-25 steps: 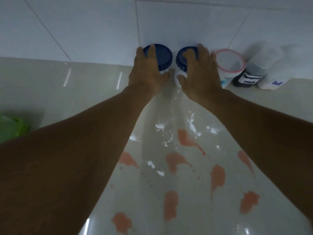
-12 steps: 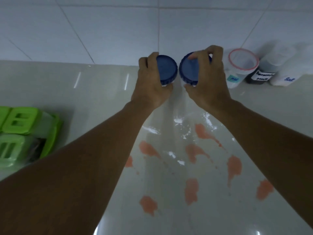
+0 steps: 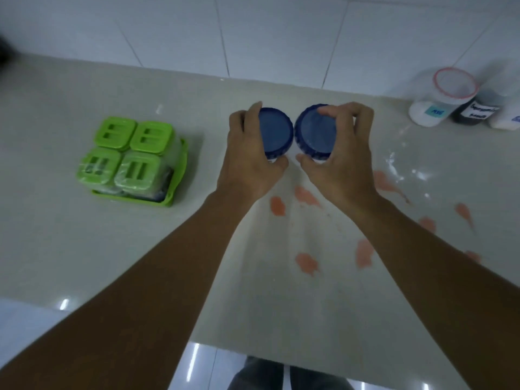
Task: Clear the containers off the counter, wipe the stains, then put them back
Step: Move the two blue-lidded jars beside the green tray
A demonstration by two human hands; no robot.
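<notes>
In the centre of the frame, the left hand [image 3: 247,153] and the right hand [image 3: 340,156] each grip one blue-lidded jar [image 3: 275,133]. The jars look rigid, light and maybe slippery. I think a hold around the body is safer than the lid.

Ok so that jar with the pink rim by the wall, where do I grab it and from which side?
Probably from above and in front, fingers wrapped round the wide body just under the pink-rimmed lid. The jar with the pink rim stands upright, with the wall close behind and a dark labelled jar tight on its right, so its front and left sides are free.

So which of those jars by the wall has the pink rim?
The leftmost jar of the three, with the blue label; its neighbours lack that rim.
</notes>
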